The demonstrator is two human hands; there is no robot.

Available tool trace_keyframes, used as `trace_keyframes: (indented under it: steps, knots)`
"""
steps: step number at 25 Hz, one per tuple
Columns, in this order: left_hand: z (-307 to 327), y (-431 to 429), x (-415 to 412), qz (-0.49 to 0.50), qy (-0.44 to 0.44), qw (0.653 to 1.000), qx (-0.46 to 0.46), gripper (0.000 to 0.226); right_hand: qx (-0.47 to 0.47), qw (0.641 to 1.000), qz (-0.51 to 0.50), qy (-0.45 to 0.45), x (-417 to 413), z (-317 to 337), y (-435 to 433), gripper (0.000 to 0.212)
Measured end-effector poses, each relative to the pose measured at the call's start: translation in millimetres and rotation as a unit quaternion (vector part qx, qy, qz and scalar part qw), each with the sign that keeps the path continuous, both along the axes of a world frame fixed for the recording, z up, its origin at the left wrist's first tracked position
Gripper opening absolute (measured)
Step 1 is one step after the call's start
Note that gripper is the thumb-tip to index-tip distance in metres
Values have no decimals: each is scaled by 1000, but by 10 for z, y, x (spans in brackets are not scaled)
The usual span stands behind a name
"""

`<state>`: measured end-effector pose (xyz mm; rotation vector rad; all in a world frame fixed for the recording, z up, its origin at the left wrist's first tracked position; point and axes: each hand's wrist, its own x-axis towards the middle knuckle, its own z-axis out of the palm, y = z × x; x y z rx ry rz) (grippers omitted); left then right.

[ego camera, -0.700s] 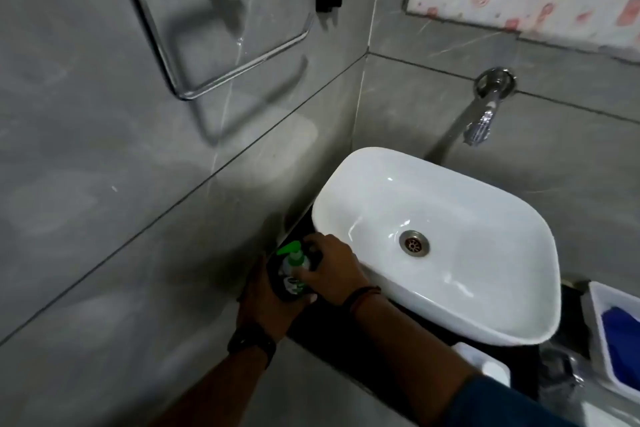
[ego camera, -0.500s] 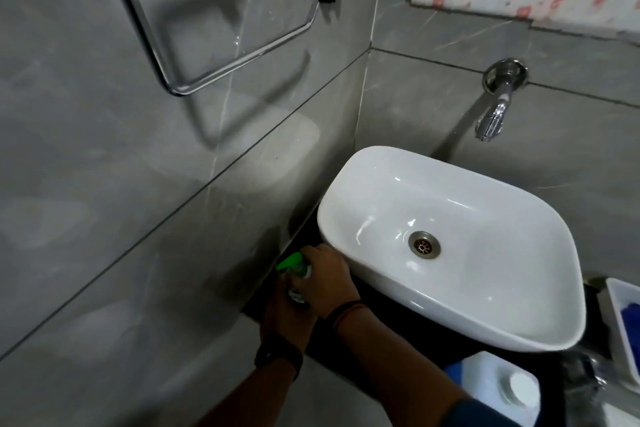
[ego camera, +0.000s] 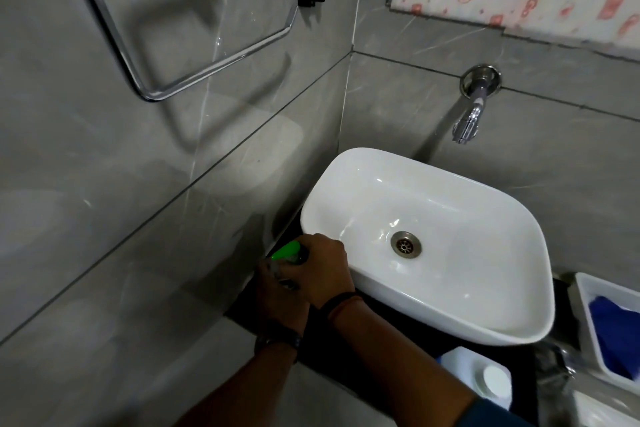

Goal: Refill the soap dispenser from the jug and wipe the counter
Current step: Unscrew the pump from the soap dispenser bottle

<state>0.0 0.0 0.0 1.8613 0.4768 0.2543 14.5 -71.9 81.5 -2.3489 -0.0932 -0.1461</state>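
Dispenser: it is standing on the dark counter point(ego camera: 325, 350) in the corner, squeezed between the wall and the left end of the sink point(ego camera: 433, 315). Only the green pump of the dispenser point(ego camera: 287, 251) and a little of the body are showing between my hands.
Left hand: my left hand point(ego camera: 277, 295) is wrapping the body from the wall side, fingers curled round it and bracing it.
Right hand: my right hand point(ego camera: 322, 270) is coming in from the sink side and sitting higher, fingers curled over the neck just under the pump. I am judging this a grip for twisting the pump off; the fingertips themselves are hidden.
Axis: the bottle is standing roughly upright with its long axis running up toward me. The nozzle is pointing away from my right knuckles, toward the wall.
What the move turns on: the pump is lying directly under my right fingers, so that hand is doing the turning while the lower left hand is stopping the body from spinning.
Jug: the white jug point(ego camera: 460, 367) is waiting capped at the counter's near edge, under my right forearm and well apart from the dispenser.
Cloth: a blue cloth point(ego camera: 613, 329) is lying in a white tray point(ego camera: 585, 291) right of the sink, untouched.
Progress: I am judging the task barely begun, with nothing poured or wiped.
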Motion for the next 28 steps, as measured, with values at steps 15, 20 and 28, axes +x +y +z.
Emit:
trace_keyframes:
  steps: [15,20,28]
  knots:
    - [291,-14,-115,-102,-85,988,83,41,75,996,-36,6,-160,211,-118,24]
    - [291,15,-124,-124,-55,987,87,48,119,990,-59,-36,-265,188,-131,24]
    - [289,-37,-166,-111,-83,987,83,49,184,979,-77,-52,-380,135,-148,46]
